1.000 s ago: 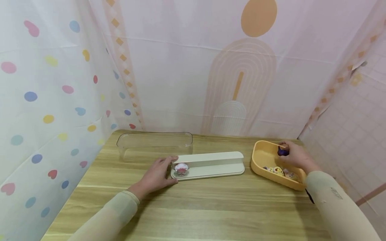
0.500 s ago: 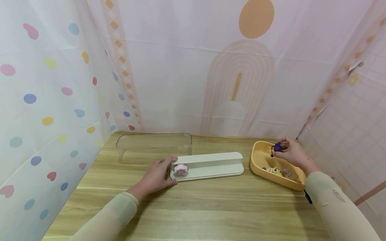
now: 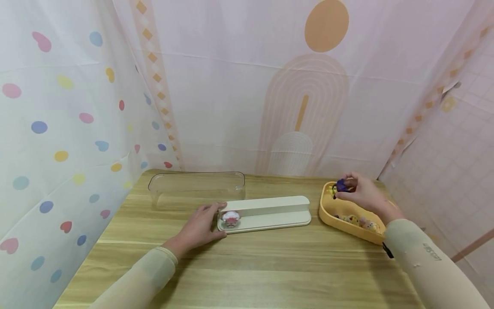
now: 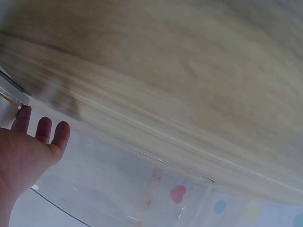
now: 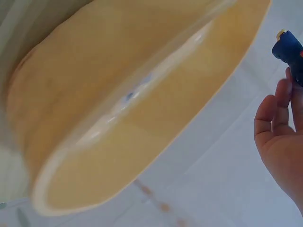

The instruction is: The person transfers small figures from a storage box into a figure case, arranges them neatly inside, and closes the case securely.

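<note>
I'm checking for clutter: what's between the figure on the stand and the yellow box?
The head view shows the stand, bare right of the figure, then bare table before the box.

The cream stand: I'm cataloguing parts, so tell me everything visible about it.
The cream stand is long and low, with rounded corners and a raised ledge along its back; it looks like smooth plastic. It lies flat on the wooden table, left of the yellow tray. A pink-and-white figure sits on its left end, which the left hand grips.
</note>
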Demonstrator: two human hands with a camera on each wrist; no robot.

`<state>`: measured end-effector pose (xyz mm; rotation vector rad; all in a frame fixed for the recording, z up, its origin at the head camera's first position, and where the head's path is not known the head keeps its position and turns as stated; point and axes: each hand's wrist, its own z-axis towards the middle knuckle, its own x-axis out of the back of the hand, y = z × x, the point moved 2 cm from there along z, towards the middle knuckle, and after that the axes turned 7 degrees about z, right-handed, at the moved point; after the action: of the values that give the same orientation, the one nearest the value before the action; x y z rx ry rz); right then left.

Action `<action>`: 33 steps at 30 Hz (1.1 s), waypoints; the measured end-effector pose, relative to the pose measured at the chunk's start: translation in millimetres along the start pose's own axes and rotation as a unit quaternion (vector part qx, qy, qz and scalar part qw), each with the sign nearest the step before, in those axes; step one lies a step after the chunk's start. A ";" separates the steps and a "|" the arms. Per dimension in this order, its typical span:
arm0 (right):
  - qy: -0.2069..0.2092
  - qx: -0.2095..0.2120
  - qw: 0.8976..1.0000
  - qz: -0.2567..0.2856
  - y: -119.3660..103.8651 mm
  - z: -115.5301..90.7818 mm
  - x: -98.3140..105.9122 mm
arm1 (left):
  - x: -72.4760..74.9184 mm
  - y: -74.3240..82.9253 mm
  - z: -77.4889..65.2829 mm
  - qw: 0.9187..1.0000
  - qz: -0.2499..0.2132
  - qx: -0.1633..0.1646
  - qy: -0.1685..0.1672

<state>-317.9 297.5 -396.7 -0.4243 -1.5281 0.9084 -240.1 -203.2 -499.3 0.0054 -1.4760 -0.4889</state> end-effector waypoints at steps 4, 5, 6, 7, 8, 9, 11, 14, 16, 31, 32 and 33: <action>-0.011 0.025 1.000 0.014 -15.9 5.3 -13.8 | 0.5 -0.3 0.2 1.000 0.000 -0.002 0.001; -0.011 0.034 0.999 0.017 -20.0 6.7 -17.7 | 0.6 -0.3 0.2 1.000 -0.001 -0.003 0.002; -0.012 0.042 0.999 0.020 -23.7 8.4 -21.7 | 0.7 -0.3 0.3 1.000 -0.002 -0.004 0.003; -0.013 0.052 0.998 0.024 -27.6 9.9 -25.7 | 0.7 -0.4 0.4 1.000 -0.001 -0.004 0.003; -0.013 0.060 0.998 0.025 -31.3 11.4 -29.7 | 0.8 -0.5 0.5 1.000 0.000 -0.005 0.004; -0.015 0.068 0.997 0.024 -35.1 12.8 -34.0 | 0.7 -0.6 0.7 1.000 0.000 -0.006 0.005; -0.019 0.086 0.996 0.017 -43.1 15.1 -43.3 | 0.6 -1.2 1.0 1.000 0.000 -0.008 0.008; -0.033 0.104 0.994 0.009 -56.3 17.3 -58.7 | 0.1 -2.4 1.3 1.000 0.002 -0.012 0.012; -0.041 0.120 0.992 -0.003 -65.1 17.6 -70.0 | 0.0 -3.2 1.5 1.000 0.002 -0.012 0.012; -0.100 0.252 0.958 -0.091 -108.9 24.6 -146.0 | 1.2 -2.5 0.3 1.000 0.003 -0.019 0.013; -0.101 0.259 0.955 -0.102 -110.9 25.5 -149.9 | 1.2 -2.7 0.3 1.000 0.003 -0.019 0.014; -0.104 0.268 0.951 -0.114 -113.1 26.7 -153.8 | 1.1 -2.7 0.4 1.000 0.003 -0.019 0.015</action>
<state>-287.8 107.8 -413.1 0.2418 -1.4074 1.1591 -241.3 -205.9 -499.0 -0.0212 -1.4372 -0.5108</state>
